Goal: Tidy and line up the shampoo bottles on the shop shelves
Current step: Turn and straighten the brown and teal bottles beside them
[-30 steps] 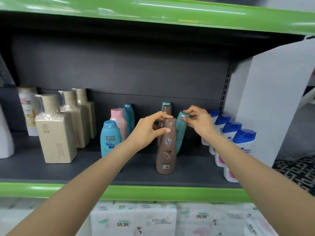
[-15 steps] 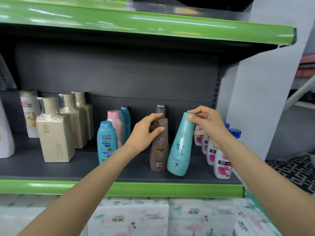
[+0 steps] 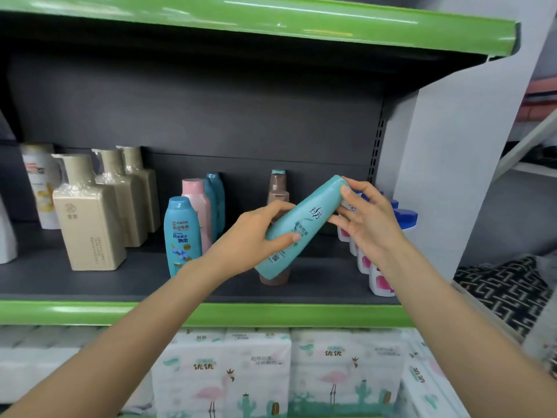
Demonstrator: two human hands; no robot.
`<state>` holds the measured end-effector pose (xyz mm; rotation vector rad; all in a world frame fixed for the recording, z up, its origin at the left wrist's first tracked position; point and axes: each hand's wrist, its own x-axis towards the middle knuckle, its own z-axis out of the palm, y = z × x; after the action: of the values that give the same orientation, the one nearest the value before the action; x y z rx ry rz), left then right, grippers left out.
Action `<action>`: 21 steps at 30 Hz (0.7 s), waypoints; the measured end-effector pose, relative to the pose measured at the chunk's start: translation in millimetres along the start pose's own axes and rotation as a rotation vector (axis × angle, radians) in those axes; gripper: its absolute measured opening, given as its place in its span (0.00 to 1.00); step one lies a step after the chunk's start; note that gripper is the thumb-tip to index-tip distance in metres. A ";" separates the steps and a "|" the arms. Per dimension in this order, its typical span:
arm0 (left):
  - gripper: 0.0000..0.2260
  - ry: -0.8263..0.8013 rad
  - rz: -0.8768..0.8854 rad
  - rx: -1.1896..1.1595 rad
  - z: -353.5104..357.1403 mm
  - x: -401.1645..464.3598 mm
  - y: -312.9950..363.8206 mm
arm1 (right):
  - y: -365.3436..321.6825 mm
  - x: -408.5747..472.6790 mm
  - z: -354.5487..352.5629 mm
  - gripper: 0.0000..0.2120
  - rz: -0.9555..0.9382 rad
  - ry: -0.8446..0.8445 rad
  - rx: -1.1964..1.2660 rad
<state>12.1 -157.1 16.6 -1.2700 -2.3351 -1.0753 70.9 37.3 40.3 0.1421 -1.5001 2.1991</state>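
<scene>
Shelving fills the frame: a dark grey shelf point(image 3: 90, 282) with a green front lip runs across the middle, under another green-edged shelf at the top. Tissue packs point(image 3: 256, 372) printed with flamingos sit along the bottom, below the lip. At left of centre stand three beige square bottles point(image 3: 90, 224) in a row going back, with a white bottle point(image 3: 40, 188) behind them at far left. Centre left, a blue bottle point(image 3: 181, 236) stands in front of a pink bottle point(image 3: 197, 206) and two teal ones behind. At right of centre a row of white bottles with blue caps point(image 3: 381, 282) runs back toward the shelf wall.

In the middle of the frame, a teal shampoo bottle point(image 3: 304, 224) is held off the shelf, tilted with its cap toward the upper right and its base toward the lower left. The left hand point(image 3: 256, 236) grips its lower body, thumb over the label and fingers curled behind. The right hand point(image 3: 364, 224) pinches the cap end with its thumb on top and its fingers loosely spread beneath. Directly behind the tilted bottle stands a brown bottle point(image 3: 277, 191), upright on the shelf, with another teal cap showing behind it.
</scene>
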 end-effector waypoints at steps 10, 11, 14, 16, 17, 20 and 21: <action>0.23 0.038 -0.021 0.036 -3.5 -21.9 -6.8 | 8.4 -15.2 -2.2 0.07 -0.032 -0.050 -0.138; 0.23 0.058 -0.009 0.101 -2.5 -22.7 -8.1 | 9.2 -17.1 -1.7 0.08 -0.047 -0.040 -0.186; 0.25 0.096 0.010 0.264 -1.1 -23.2 -9.1 | 14.9 -23.2 4.4 0.11 -0.100 0.005 -0.270; 0.25 0.099 0.036 0.299 0.1 -22.7 -8.9 | 18.6 -24.8 9.0 0.12 -0.139 0.056 -0.244; 0.26 0.095 0.046 0.301 0.6 -22.7 -8.4 | 19.4 -24.9 10.3 0.11 -0.151 0.078 -0.223; 0.26 0.072 0.049 0.254 0.6 -21.6 -11.3 | 20.6 -24.3 10.1 0.09 -0.148 0.116 -0.174; 0.26 0.057 0.053 0.216 -0.3 -21.2 -12.5 | 20.9 -24.1 8.9 0.09 -0.140 0.124 -0.150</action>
<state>14.2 -174.4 -0.8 -1.1965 -2.2897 -0.8063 81.6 15.4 17.7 0.0583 -1.5314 1.9421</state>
